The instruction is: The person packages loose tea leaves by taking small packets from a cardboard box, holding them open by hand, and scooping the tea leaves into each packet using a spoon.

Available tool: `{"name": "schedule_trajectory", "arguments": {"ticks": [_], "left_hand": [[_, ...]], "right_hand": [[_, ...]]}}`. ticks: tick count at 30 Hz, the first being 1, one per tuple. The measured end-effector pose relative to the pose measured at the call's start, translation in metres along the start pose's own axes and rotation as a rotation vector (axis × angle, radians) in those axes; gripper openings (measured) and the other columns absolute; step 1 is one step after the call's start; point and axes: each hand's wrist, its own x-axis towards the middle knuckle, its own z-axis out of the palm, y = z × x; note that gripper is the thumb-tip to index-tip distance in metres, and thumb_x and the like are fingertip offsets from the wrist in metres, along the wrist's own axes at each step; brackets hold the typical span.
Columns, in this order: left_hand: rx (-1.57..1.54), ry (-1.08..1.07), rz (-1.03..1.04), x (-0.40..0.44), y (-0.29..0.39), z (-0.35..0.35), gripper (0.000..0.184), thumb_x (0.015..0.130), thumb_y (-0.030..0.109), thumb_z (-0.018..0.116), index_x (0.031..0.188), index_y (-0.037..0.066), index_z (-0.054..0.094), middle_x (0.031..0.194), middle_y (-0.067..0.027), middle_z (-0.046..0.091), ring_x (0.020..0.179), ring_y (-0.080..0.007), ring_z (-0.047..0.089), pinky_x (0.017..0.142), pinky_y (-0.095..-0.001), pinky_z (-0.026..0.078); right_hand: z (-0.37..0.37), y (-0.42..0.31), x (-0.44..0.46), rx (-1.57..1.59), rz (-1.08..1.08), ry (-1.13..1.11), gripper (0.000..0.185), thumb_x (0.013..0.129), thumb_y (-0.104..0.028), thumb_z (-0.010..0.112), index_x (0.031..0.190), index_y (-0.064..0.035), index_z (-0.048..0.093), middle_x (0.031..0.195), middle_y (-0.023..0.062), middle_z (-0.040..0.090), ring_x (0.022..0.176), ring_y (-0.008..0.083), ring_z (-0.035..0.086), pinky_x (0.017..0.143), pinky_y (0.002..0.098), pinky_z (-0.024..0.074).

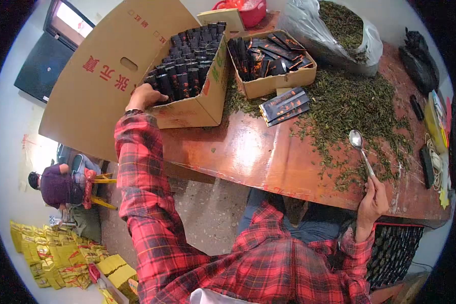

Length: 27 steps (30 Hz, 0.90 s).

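My right hand (pixel 373 203) grips the handle of a metal spoon (pixel 356 139), its bowl above the near edge of a spread of dried green tea leaves (pixel 362 104). At the near left corner of a cardboard box (pixel 200 112), my left hand (pixel 146 96) is closed, its thumb beside the packets and the other fingers partly hidden. Upright black packets (pixel 190 63) with orange print fill that box in rows. A smaller cardboard box (pixel 278 83) holds more black packets lying loosely. In front of it, several flat black packets (pixel 285 106) lie fanned on the table.
A clear plastic bag (pixel 372 48) of leaves stands at the back right of the wooden table (pixel 228 152). A large cardboard sheet (pixel 86 96) rises at left. A pink basket (pixel 253 15) sits behind. A seated person (pixel 58 185) and yellow packages (pixel 50 256) are at far left.
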Motion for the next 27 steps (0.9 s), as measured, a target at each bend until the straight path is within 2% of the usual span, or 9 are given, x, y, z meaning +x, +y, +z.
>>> {"name": "schedule_trajectory", "arguments": {"ticks": [9,12,18,19,21,23,24,27], "left_hand": [[-0.024,0.006,0.035,0.021,-0.014,0.012,0.071,0.077,0.045,0.094,0.120,-0.009,0.075,0.128,-0.0269,0.074,0.124,-0.0385,0.071,0.103,-0.0460,0.056],[-0.012,0.009,0.033,0.018,-0.012,0.010,0.071,0.077,0.046,0.093,0.119,-0.009,0.075,0.127,-0.0277,0.074,0.123,-0.0387,0.071,0.103,-0.0464,0.056],[-0.042,0.120,0.060,-0.004,-0.008,0.000,0.069,0.076,0.049,0.092,0.110,-0.010,0.077,0.117,-0.0276,0.077,0.111,-0.0385,0.076,0.091,-0.0455,0.060],[-0.005,0.166,0.090,0.016,-0.021,0.007,0.065,0.075,0.050,0.092,0.100,-0.009,0.077,0.111,-0.0291,0.077,0.106,-0.0384,0.077,0.086,-0.0460,0.061],[-0.078,0.116,0.098,0.009,-0.022,-0.005,0.070,0.075,0.055,0.091,0.102,-0.008,0.076,0.107,-0.0325,0.076,0.106,-0.0413,0.077,0.086,-0.0480,0.060],[0.082,0.490,0.132,0.000,-0.019,-0.001,0.075,0.076,0.057,0.091,0.108,-0.008,0.072,0.102,-0.0337,0.075,0.101,-0.0421,0.077,0.084,-0.0483,0.060],[0.103,0.682,0.246,-0.009,-0.017,0.001,0.067,0.081,0.051,0.089,0.113,-0.004,0.069,0.099,-0.0274,0.077,0.093,-0.0407,0.076,0.082,-0.0483,0.060],[-0.206,0.800,0.443,-0.095,0.062,-0.008,0.049,0.086,0.039,0.088,0.108,0.001,0.067,0.093,-0.0206,0.076,0.084,-0.0383,0.075,0.079,-0.0488,0.059]], "right_hand": [[0.001,0.007,-0.003,0.025,-0.014,0.011,0.017,0.102,0.005,0.066,0.116,0.0057,0.076,0.092,0.0097,0.075,0.079,0.0135,0.069,0.070,0.0265,0.0552],[0.003,0.001,0.001,0.016,-0.031,0.038,0.014,0.097,0.009,0.070,0.110,0.0058,0.077,0.088,0.0140,0.074,0.073,0.0209,0.072,0.065,0.0308,0.0569],[0.004,-0.006,0.002,0.060,0.000,0.046,0.016,0.097,0.010,0.069,0.109,0.0053,0.077,0.085,0.0137,0.073,0.072,0.0210,0.071,0.064,0.0310,0.0547],[0.003,-0.007,0.003,0.049,-0.003,0.042,0.016,0.096,0.011,0.069,0.109,0.0052,0.076,0.085,0.0137,0.072,0.072,0.0210,0.071,0.064,0.0309,0.0548],[0.001,-0.007,0.004,0.024,-0.006,0.032,0.015,0.096,0.011,0.070,0.109,0.0050,0.076,0.084,0.0136,0.072,0.072,0.0210,0.072,0.065,0.0307,0.0551],[0.002,-0.005,0.003,0.024,-0.012,0.040,0.014,0.094,0.010,0.071,0.106,0.0046,0.076,0.084,0.0133,0.073,0.072,0.0212,0.072,0.065,0.0316,0.0554],[0.001,-0.006,0.004,0.013,-0.021,0.042,0.013,0.094,0.010,0.071,0.105,0.0045,0.076,0.084,0.0133,0.073,0.072,0.0216,0.072,0.065,0.0319,0.0555],[0.002,-0.011,0.006,-0.004,-0.023,0.051,0.012,0.094,0.009,0.072,0.104,0.0035,0.076,0.084,0.0139,0.074,0.072,0.0238,0.072,0.066,0.0332,0.0560]]}}
